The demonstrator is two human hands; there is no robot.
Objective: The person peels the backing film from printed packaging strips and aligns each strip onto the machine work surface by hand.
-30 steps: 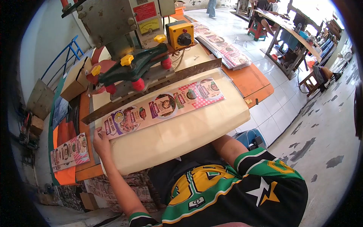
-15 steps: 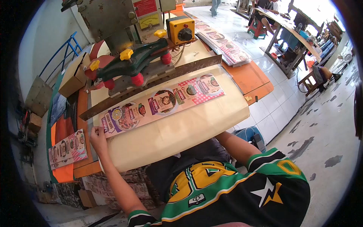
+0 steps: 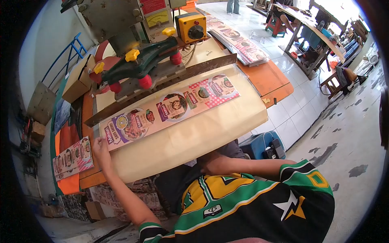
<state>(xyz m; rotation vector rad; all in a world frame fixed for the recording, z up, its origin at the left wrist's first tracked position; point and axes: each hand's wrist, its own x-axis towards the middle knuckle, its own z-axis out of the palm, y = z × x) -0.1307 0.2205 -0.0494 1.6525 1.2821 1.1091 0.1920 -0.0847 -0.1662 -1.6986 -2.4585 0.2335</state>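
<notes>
A long printed strip [image 3: 156,116] with food pictures and red checks lies on a cream padded board [image 3: 182,139], just in front of a metal bar [image 3: 162,87]. My left hand [image 3: 102,153] is closed at the strip's near left corner, fingers pinching its edge. Close to my waist, below the board's front edge, is my right hand [image 3: 211,164]; shadow hides its fingers. Above the bar stands a press with a dark green frame [image 3: 142,60], yellow knobs and red feet.
A stack of similar printed strips [image 3: 75,158] sits at the left on orange material. More printed sheets [image 3: 239,42] are piled at the back right of the orange table [image 3: 273,83]. A yellow control box [image 3: 192,28] is beside the press. A blue container [image 3: 259,146] stands on the right.
My right hand has come from under the board's right side back toward my waist. My left hand stays at the strip's corner, its fingers slightly shifted. The strip looks nearly unmoved.
</notes>
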